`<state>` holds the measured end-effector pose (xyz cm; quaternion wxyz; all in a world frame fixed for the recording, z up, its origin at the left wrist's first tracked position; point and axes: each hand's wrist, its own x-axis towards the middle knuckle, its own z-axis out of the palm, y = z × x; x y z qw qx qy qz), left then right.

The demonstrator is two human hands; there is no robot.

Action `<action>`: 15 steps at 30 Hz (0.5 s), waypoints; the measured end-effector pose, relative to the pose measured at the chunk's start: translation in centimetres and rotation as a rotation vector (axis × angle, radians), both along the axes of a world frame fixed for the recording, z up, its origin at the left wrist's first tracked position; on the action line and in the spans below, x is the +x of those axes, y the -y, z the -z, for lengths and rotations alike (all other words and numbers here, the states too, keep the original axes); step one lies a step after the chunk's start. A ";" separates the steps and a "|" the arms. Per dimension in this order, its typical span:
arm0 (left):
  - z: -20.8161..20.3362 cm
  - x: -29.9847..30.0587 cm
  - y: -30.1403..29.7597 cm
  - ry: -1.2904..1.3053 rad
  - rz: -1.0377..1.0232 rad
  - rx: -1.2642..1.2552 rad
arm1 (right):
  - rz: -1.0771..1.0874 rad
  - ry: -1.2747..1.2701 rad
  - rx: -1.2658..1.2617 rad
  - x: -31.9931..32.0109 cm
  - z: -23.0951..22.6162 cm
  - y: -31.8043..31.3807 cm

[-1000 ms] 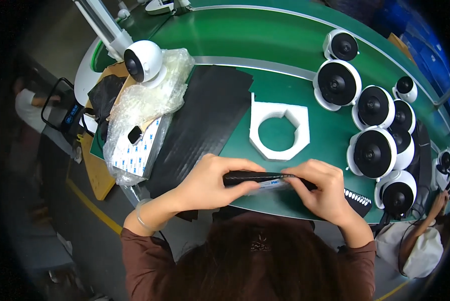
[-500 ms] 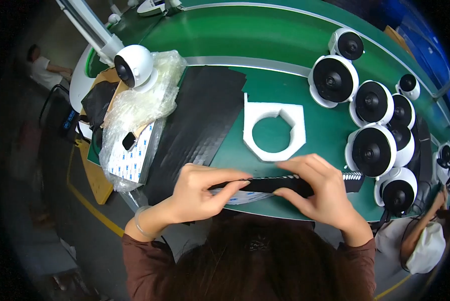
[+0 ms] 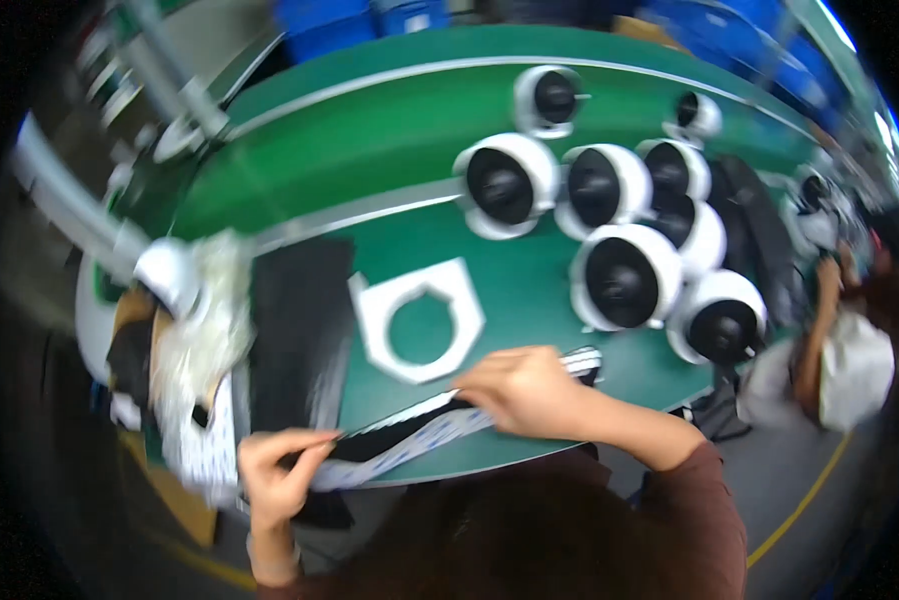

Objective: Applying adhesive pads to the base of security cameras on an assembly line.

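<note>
A long black strip (image 3: 393,433) with a white patterned upper edge stretches between my hands at the table's near edge. Pinched between thumb and fingers of my left hand (image 3: 274,478) is its left end. My right hand (image 3: 531,393) grips it farther along, and its right end sticks out past my fingers. Below the strip, a white backing paper with blue print (image 3: 419,445) hangs partly apart from it. Just beyond lies a white foam block (image 3: 466,325) with a large round hole. The picture is somewhat blurred by motion.
Several white round devices with black fronts (image 3: 626,277) stand at the right of the green table (image 3: 529,270). Black sheets (image 3: 297,330) lie left of the foam block, beside clear plastic wrap (image 3: 204,345). Another person (image 3: 841,370) sits at the far right.
The view has turned to the right, so the table's things appear farther left. My hands have moved apart along the strip, and more of the backing paper shows.
</note>
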<state>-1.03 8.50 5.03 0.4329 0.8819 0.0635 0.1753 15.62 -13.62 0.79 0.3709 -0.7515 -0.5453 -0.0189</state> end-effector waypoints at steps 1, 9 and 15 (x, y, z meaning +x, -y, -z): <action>0.1 -0.4 0.3 0.017 -0.102 0.006 | -0.005 -0.014 0.033 -0.3 0.2 -0.1; 5.4 9.0 -6.0 0.245 0.284 0.302 | 0.073 0.025 0.279 -4.1 2.0 -1.6; 5.7 18.5 -2.2 0.240 0.737 0.294 | 0.305 -0.073 0.362 -6.9 1.2 0.9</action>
